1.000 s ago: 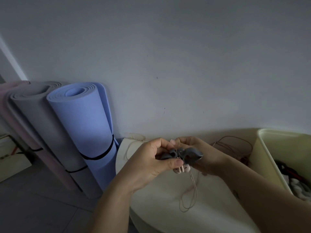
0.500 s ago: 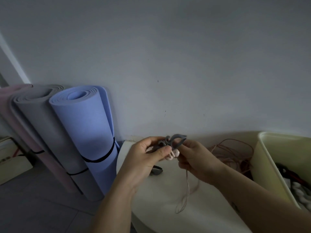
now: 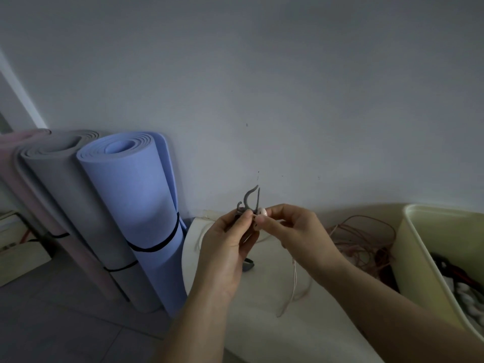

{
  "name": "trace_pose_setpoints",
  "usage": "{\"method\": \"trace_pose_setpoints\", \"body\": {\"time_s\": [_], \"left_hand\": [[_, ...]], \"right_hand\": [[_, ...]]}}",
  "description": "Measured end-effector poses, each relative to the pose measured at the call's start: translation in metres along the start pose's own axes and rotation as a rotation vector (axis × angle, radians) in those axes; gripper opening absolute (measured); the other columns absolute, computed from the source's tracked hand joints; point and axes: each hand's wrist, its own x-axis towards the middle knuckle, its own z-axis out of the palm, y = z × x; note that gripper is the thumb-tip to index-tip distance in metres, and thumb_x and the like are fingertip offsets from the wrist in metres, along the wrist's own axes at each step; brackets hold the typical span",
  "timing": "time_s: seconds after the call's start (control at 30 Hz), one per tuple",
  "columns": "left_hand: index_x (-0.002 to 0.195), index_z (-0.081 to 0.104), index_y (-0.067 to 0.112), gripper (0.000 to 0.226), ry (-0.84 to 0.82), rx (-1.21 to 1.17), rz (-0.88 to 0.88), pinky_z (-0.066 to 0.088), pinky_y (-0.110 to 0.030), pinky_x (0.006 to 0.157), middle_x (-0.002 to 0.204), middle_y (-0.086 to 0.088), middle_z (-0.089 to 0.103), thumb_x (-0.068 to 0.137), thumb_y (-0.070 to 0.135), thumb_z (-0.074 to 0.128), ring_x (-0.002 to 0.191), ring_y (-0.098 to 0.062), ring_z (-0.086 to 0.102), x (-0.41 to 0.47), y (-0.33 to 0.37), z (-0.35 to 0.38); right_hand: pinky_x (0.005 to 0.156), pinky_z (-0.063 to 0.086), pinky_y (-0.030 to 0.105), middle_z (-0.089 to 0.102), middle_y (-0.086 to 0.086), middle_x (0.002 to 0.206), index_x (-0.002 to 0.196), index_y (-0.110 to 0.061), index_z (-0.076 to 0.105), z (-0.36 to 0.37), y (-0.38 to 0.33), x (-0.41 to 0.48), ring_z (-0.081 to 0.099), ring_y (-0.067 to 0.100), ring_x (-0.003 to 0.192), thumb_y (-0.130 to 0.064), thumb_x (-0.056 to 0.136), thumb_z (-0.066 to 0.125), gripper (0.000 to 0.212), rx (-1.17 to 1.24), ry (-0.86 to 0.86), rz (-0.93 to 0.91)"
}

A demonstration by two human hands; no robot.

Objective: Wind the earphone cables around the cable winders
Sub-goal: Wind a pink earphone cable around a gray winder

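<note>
My left hand (image 3: 225, 247) holds a grey cable winder (image 3: 250, 200) upright above the white table (image 3: 262, 297), its curved prongs sticking up past my fingers. My right hand (image 3: 296, 231) pinches the pale pink earbuds (image 3: 260, 214) against the winder. The pink earphone cable (image 3: 294, 281) hangs from my right hand and loops down onto the table. A second grey winder (image 3: 247, 264) lies on the table, partly hidden behind my left hand.
A tangle of pink and dark cables (image 3: 366, 244) lies on the table by the wall. A pale yellow bin (image 3: 429, 258) with more cables stands at the right. Rolled blue (image 3: 141, 205) and grey (image 3: 65, 192) mats lean on the wall at the left.
Both hands rose and turned the winder from lying flat to standing upright. The earbuds now sit at its base between my fingers. A second winder showed up on the table.
</note>
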Motion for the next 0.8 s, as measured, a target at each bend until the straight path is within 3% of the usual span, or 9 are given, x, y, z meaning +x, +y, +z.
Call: {"method": "trace_pose_setpoints", "body": {"time_s": [0.07,0.17,0.37,0.57,0.7,0.8], "left_hand": [[0.09,0.068,0.011,0.009,-0.014,0.036,-0.023,0.053,-0.025,0.077,0.083,-0.001,0.074,0.091,0.011,0.059,0.078,-0.008,0.07,0.0,0.001,-0.001],[0.098,0.068,0.012,0.012,-0.04,0.116,-0.037,0.052,-0.028,0.085,0.089,-0.002,0.074,0.09,0.014,0.06,0.083,-0.008,0.07,0.003,0.005,-0.006],[0.097,0.073,0.012,0.014,-0.09,0.373,0.028,0.052,-0.033,0.091,0.094,-0.007,0.075,0.085,0.016,0.067,0.097,-0.022,0.07,0.005,0.009,-0.014],[0.1,0.071,0.015,0.017,-0.131,0.53,0.048,0.053,-0.028,0.088,0.092,-0.002,0.076,0.083,0.014,0.071,0.093,-0.017,0.071,0.008,0.013,-0.021],[0.099,0.072,0.02,0.017,-0.153,0.616,0.088,0.054,-0.022,0.085,0.091,0.003,0.076,0.084,0.013,0.07,0.091,-0.011,0.071,0.006,0.013,-0.02],[0.104,0.072,0.014,0.019,-0.133,0.532,0.068,0.055,-0.028,0.088,0.096,-0.003,0.076,0.087,0.012,0.066,0.095,-0.016,0.071,0.006,0.012,-0.018]], "right_hand": [[0.049,0.035,0.014,0.07,-0.005,0.067,0.083,-0.02,0.072,-0.004,-0.001,0.002,0.041,0.009,0.054,-0.03,0.084,0.068,0.011,-0.043,-0.023,0.001],[0.051,0.027,0.024,0.053,-0.003,0.056,0.078,-0.023,0.073,-0.014,-0.002,0.003,0.03,0.018,0.054,-0.036,0.084,0.067,0.015,-0.151,-0.038,-0.006],[0.043,0.022,0.015,0.043,0.002,0.055,0.084,-0.025,0.074,-0.027,-0.009,0.003,0.025,0.006,0.043,-0.04,0.082,0.067,0.017,-0.327,-0.134,-0.046],[0.042,0.019,0.015,0.037,-0.008,0.047,0.078,-0.027,0.073,-0.034,-0.011,0.005,0.023,0.007,0.044,-0.037,0.083,0.068,0.013,-0.397,-0.19,-0.07],[0.046,0.025,0.012,0.046,-0.013,0.043,0.08,-0.028,0.071,-0.034,-0.01,0.007,0.032,0.003,0.043,-0.035,0.082,0.069,0.007,-0.422,-0.208,-0.091],[0.056,0.036,0.009,0.066,-0.012,0.064,0.094,-0.019,0.072,-0.034,-0.008,0.009,0.049,-0.002,0.056,-0.029,0.086,0.064,0.015,-0.19,-0.222,-0.054]]}}
